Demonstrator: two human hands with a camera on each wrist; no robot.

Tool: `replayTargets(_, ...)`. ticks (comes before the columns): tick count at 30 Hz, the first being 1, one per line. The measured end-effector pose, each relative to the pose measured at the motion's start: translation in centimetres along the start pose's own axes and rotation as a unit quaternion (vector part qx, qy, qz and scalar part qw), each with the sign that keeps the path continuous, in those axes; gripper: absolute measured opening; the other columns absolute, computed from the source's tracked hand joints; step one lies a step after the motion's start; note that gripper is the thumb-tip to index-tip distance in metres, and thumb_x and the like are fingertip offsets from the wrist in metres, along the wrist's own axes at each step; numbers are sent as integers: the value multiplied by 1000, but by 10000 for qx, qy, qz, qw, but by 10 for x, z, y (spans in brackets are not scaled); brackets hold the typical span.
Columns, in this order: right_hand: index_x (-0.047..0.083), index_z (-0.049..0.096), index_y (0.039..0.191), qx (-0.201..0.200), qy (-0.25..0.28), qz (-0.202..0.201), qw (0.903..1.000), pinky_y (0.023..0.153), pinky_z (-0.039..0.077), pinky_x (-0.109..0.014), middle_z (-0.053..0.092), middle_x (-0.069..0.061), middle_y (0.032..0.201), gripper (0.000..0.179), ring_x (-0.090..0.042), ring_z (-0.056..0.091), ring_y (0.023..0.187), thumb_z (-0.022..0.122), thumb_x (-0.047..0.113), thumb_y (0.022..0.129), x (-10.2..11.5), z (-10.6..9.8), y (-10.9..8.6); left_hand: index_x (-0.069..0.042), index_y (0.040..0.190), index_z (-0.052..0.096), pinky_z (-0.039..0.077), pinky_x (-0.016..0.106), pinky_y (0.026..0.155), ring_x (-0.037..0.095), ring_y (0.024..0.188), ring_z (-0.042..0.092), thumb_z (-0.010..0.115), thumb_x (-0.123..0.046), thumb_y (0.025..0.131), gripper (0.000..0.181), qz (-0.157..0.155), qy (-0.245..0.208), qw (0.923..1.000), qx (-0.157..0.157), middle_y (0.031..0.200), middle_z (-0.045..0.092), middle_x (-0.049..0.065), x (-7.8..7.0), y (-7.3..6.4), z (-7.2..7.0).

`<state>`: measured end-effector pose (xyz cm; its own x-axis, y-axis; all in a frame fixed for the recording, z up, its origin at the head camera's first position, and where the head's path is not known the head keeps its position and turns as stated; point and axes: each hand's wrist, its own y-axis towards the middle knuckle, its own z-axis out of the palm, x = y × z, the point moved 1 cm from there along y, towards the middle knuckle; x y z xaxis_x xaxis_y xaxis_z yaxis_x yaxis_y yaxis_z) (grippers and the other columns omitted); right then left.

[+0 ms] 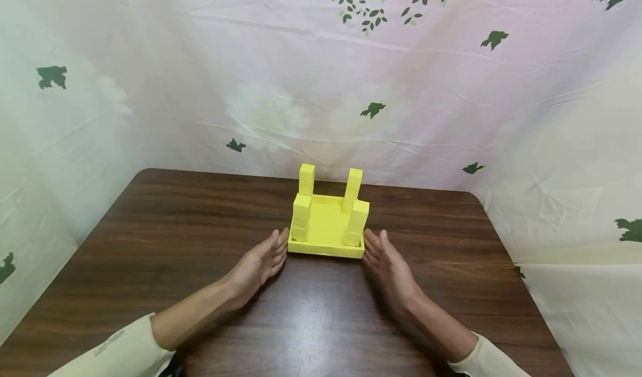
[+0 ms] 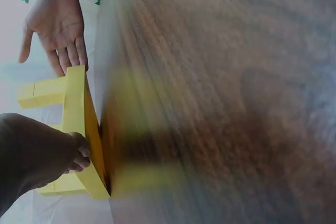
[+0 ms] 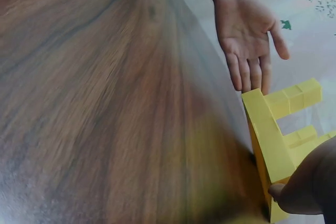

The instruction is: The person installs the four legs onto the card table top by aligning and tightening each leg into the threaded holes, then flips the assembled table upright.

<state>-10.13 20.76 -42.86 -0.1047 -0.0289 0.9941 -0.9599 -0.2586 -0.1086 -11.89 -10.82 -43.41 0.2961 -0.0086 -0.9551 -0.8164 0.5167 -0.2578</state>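
A shallow yellow tray (image 1: 326, 250) with a raised rim is on the dark wooden table, with an upright yellow block column at each corner, such as the near left column (image 1: 301, 216) and near right column (image 1: 357, 222). Faint seams run across the columns. My left hand (image 1: 258, 266) touches the tray's left side, fingers extended and palm facing inward. On the opposite side my right hand (image 1: 393, 271) lies against the tray in the same way. Both wrist views show the far hand's straight fingertips at the tray's edge. Whether the tray's underside fully meets the table is unclear.
The wooden table (image 1: 200, 221) has rounded far corners. A pale cloth (image 1: 281, 76) with printed birds, flowers and leaves hangs behind it and at both sides. The tray stands toward the table's far edge.
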Motion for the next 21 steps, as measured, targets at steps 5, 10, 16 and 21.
replayTargets(5, -12, 7, 176, 46, -86, -63, 9999, 142, 11, -67, 8, -29, 188, 89, -51, 12, 174, 13, 58, 121, 9, -3, -4, -5, 181, 0, 5, 56, 145, 34, 177, 2, 20, -59, 122, 82, 265, -8, 9996, 100, 192, -2, 11, -3, -4, 4)
replayTargets(10, -7, 8, 178, 9, -161, -153, 9998, 143, 22, -44, 10, -24, 189, 87, -46, 13, 175, 12, 59, 121, 14, -5, -5, -3, 180, -3, 2, 55, 145, 35, 178, -1, 16, -56, 122, 81, 540, 71, 9982, 251, 191, -7, 9, -8, -5, 6)
replayTargets(16, -4, 9, 179, 124, -122, -534, 9984, 123, 35, -6, 9, -23, 190, 82, -47, 11, 175, 12, 55, 122, 17, -5, -8, -2, 179, -6, -1, 59, 144, 38, 177, -6, 13, -51, 123, 77, 988, 249, 9943, 319, 190, -12, 10, -13, -4, 6)
replayTargets(21, -4, 8, 179, 148, -79, -865, 9961, 124, 35, -7, 9, -23, 190, 80, -47, 9, 175, 12, 52, 122, 20, -5, -10, 0, 179, -5, -2, 61, 143, 41, 177, -6, 11, -46, 123, 74, 1367, 348, 9895, 326, 190, -12, 10, -18, -2, 7)
